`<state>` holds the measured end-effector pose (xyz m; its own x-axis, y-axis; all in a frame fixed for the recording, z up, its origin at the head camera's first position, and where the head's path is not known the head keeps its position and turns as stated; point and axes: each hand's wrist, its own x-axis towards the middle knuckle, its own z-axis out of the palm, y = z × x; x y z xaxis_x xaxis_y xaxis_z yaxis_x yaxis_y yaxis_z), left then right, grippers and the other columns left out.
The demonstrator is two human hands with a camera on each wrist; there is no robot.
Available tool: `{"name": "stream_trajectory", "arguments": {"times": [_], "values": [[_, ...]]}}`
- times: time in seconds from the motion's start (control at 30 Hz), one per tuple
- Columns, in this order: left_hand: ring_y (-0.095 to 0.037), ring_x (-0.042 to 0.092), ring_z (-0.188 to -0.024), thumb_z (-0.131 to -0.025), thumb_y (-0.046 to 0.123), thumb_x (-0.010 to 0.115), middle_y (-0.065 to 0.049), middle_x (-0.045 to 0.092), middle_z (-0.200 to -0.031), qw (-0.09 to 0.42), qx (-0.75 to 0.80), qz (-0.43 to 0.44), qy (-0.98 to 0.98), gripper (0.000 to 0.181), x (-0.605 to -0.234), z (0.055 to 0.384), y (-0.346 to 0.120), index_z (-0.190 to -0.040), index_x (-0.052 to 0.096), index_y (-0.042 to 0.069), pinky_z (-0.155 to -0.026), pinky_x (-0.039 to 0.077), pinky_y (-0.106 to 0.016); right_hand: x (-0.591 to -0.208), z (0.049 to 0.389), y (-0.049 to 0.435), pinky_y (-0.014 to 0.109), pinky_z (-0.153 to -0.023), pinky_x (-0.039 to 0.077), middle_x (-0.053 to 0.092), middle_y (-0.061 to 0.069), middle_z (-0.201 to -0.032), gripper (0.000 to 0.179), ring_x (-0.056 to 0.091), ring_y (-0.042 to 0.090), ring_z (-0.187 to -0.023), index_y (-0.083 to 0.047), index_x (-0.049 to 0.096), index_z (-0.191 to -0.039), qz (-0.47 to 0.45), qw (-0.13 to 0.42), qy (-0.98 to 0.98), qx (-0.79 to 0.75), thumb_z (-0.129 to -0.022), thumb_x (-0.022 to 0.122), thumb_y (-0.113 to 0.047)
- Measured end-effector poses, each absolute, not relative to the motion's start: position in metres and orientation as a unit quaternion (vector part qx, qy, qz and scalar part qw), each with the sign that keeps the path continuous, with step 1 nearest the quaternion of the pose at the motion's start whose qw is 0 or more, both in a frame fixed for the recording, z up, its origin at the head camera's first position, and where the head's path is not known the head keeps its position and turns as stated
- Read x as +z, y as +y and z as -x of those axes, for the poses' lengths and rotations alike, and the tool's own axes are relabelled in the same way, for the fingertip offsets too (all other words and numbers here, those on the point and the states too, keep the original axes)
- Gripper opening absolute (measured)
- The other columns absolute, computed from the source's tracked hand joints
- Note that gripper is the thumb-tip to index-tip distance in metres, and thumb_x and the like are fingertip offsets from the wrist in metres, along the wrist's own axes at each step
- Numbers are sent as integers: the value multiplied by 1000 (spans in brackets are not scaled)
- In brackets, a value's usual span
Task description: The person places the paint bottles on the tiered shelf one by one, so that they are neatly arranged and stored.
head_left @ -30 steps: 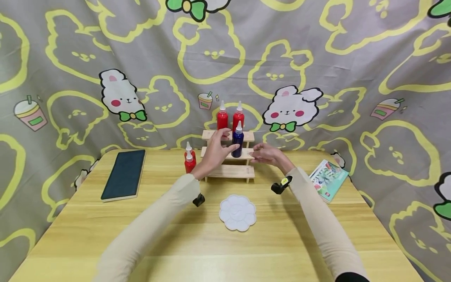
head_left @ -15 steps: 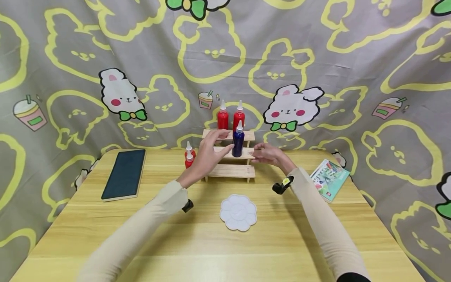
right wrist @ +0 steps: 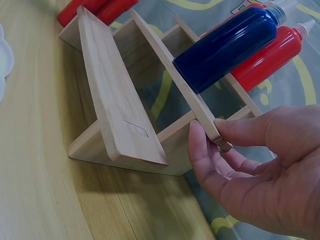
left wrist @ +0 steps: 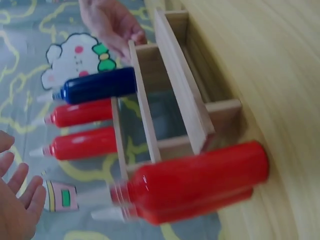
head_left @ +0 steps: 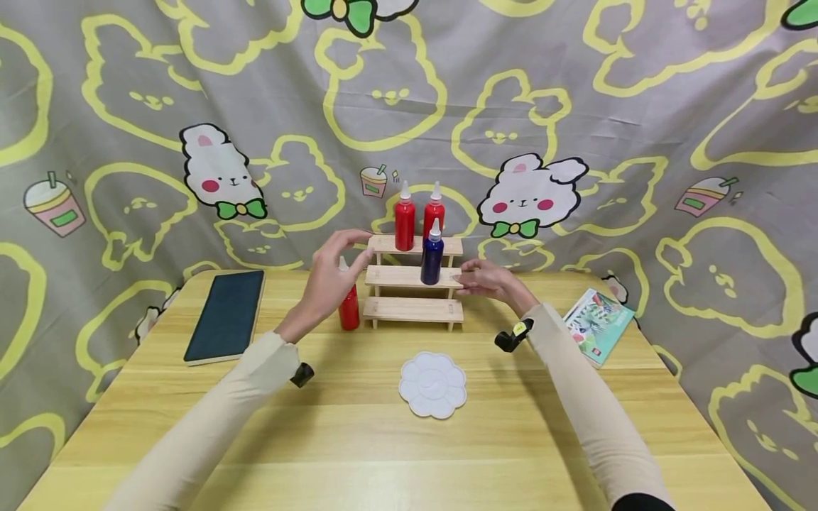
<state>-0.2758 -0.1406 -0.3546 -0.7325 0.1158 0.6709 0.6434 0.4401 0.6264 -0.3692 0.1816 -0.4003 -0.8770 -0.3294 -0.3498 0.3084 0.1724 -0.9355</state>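
Observation:
A three-tier wooden display stand [head_left: 399,275] stands at the back of the table. Its middle tier bears a dark blue squeeze bottle [head_left: 432,261] with a white nozzle; on the top tier stand two red squeeze bottles [head_left: 405,226]. Left of the stand, two more red squeeze bottles [left wrist: 200,180] stand upright on the table, mostly covered by my left hand in the head view. That left hand [head_left: 327,280] has its fingers and thumb spread apart, holding nothing. My right hand [right wrist: 260,160] pinches the right end of the middle tier between thumb and fingers.
A white flower-shaped palette [head_left: 432,385] lies on the table before the stand. To the left lies a dark flat board [head_left: 225,316], to the right a colourful booklet [head_left: 597,326]. A patterned curtain [head_left: 281,99] hangs right behind the table.
My left hand has withdrawn from beside the blue bottle and moved left, over to the red bottles on the table. The right hand keeps its hold on the stand.

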Motion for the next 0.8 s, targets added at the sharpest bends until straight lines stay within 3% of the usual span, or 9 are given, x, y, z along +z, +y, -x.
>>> {"name": "stream_trajectory", "arguments": {"times": [0.13,0.27,0.37,0.57,0.8], "values": [[-27,62,-125,-101,12,71,-10,69,-129,286,-484,225,-796,26,-358,275,-158,-127,71,5,-112,47,-48,-401,370,180,43,-113,49,47,16,-118,39,65,16,-83,5,33,-137,8,251,722,-645,-104,53,5],[-27,59,-130,-102,14,70,-11,67,-133,278,-474,211,-808,28,-363,274,-172,-130,70,7,-115,44,-51,-401,369,181,31,-95,61,47,15,-113,40,63,15,-79,7,31,-137,14,253,713,-654,-104,54,6],[-30,56,-135,-102,16,70,-12,64,-139,268,-455,199,-825,32,-368,274,-182,-133,68,7,-118,40,-56,-401,369,182,26,-85,62,47,14,-111,37,63,15,-78,6,33,-134,18,252,709,-659,-104,54,7],[-36,50,-142,-102,19,70,-17,58,-148,234,-432,176,-853,42,-382,278,-197,-141,63,5,-119,37,-61,-401,369,183,31,-94,61,49,14,-113,34,65,16,-80,4,34,-133,16,253,714,-653,-104,54,5],[-41,44,-144,-103,22,70,-20,51,-154,177,-453,145,-862,50,-404,283,-207,-147,56,4,-118,35,-66,-401,369,182,27,-86,62,48,11,-103,33,53,9,-67,3,34,-131,19,253,707,-660,-104,53,6]]}}
